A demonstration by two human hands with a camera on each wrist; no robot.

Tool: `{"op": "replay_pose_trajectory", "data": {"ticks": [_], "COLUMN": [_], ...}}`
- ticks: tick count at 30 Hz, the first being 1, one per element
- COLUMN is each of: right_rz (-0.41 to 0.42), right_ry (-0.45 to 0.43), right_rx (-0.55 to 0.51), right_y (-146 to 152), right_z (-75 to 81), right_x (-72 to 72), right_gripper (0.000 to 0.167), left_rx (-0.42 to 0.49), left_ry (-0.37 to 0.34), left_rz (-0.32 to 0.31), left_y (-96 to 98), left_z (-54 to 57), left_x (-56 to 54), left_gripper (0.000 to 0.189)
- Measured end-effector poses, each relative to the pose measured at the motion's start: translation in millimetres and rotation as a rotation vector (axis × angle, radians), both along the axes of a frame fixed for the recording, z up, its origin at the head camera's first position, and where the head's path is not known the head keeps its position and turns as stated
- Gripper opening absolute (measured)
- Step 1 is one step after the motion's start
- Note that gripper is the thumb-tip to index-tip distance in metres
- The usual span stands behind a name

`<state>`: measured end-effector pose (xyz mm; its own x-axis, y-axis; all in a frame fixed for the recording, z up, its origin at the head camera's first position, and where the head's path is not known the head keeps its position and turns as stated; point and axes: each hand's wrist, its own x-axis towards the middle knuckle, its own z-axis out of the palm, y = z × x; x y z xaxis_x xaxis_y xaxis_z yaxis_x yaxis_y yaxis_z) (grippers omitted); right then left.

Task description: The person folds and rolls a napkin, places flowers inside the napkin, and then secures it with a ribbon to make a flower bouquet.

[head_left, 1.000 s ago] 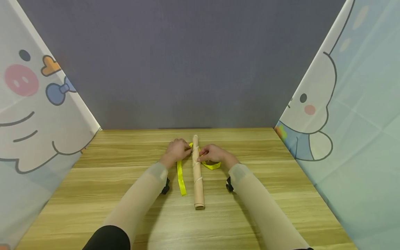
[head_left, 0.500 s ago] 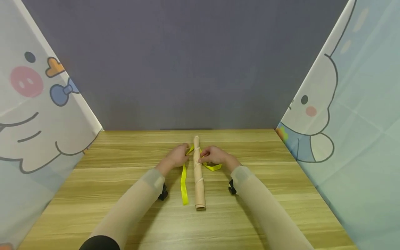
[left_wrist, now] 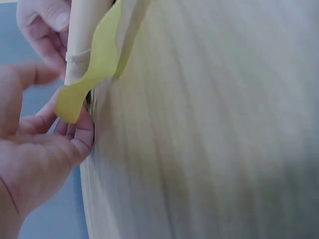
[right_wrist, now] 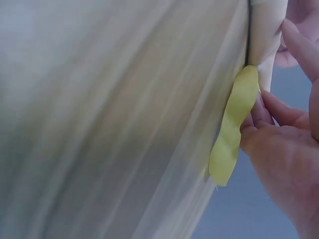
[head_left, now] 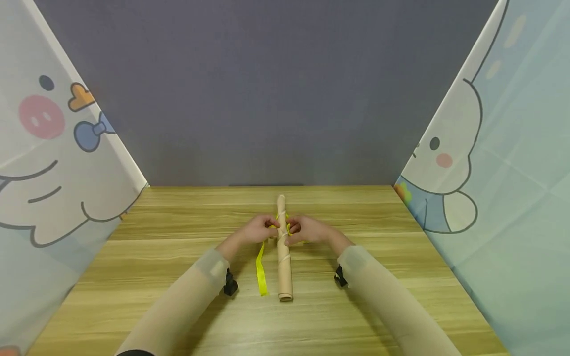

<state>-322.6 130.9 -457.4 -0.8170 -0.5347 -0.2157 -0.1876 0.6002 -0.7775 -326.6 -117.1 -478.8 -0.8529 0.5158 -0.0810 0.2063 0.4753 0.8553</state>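
A long beige roll (head_left: 285, 269) with a thin cord wound round it lies on the wooden table, pointing away from me. Beneath it passes a yellow ribbon (head_left: 261, 272), its tail lying to the left. At the roll's left side, my left hand (head_left: 256, 229) has curled fingers at a raised fold of the ribbon (left_wrist: 97, 59), its thumb apart from them. On the other side, my right hand (head_left: 311, 230) touches the roll with its thumb. Its other fingers curl beside the roll behind the ribbon (right_wrist: 234, 122); their tips are partly hidden.
The wooden table (head_left: 178, 296) stretches to a dark grey panel (head_left: 285, 99) at the back. Cartoon-printed sheets stand at the left (head_left: 53, 193) and right (head_left: 516, 198). Black wrist devices are strapped under both sleeves.
My left hand, which drew the ribbon leftward, has come nearer to me and closer to the roll. The right hand has spread its thumb nearer to me, and its wrist has shifted right.
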Motion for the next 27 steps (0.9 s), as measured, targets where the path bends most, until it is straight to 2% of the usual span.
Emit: {"op": "replay_pose_trajectory", "data": {"ticks": [4, 8, 17, 22, 27], "right_rz": [-0.001, -0.031, -0.118, -0.129, -0.104], "right_ry": [-0.003, 0.031, 0.156, 0.203, 0.218], "right_rx": [-0.005, -0.001, 0.118, 0.136, 0.123], "right_y": [-1, -5, -12, -14, -15], "right_z": [-1.7, -7.2, -5.4, -3.5, -3.0], "right_x": [3.7, 4.4, 20.0, 28.0, 32.5], "right_gripper": [0.088, 0.086, 0.067, 0.046, 0.027], "left_rx": [0.046, 0.08, 0.014, -0.01, -0.003], "left_ry": [-0.072, -0.08, 0.011, 0.036, 0.058], "left_rz": [-0.036, -0.038, 0.048, 0.045, 0.027], "left_y": [-4.1, -4.9, -5.4, -5.1, -4.3], "left_z": [-2.3, -4.5, -6.3, -6.8, -8.4], "left_x": [4.6, 8.9, 17.4, 20.4, 22.3], "left_gripper": [0.044, 0.05, 0.035, 0.024, 0.017]}}
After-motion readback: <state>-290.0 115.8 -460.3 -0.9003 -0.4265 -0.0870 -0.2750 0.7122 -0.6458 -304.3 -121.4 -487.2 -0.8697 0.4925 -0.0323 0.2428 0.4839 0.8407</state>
